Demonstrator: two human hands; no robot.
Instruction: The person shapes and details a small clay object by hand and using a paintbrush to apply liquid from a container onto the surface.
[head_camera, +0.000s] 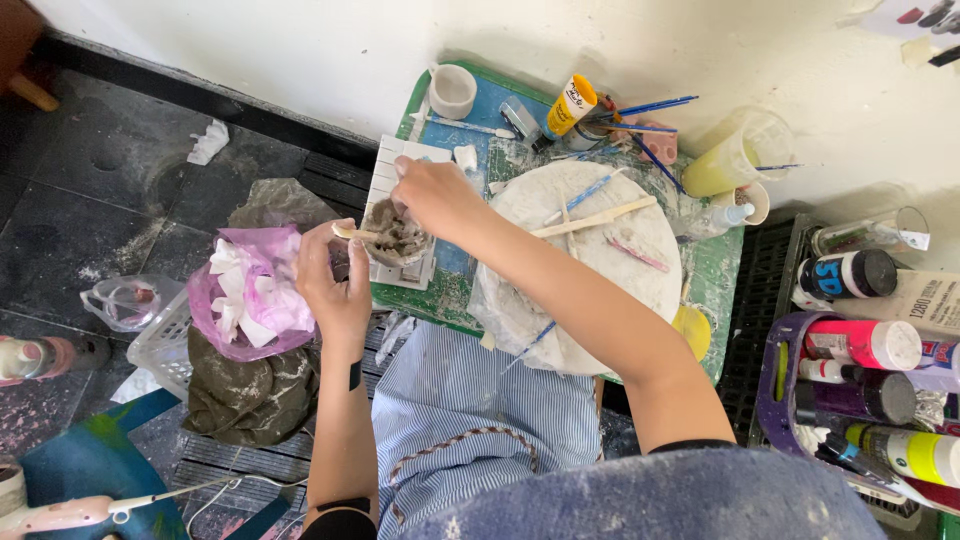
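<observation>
Pressing down with right hand (435, 195), fingers curled onto grey clay lump (393, 233) on white slatted block (392, 170), left of round plaster slab (620, 250). Pinching pale wooden tool (350, 233) in left hand (335, 280), tip touching clay's left side.

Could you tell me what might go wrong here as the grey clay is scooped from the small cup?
The right hand grips the clay-filled cup near the green board's edge, so it could tip off. Clay on the left hand's stick might drop onto the striped apron.
</observation>
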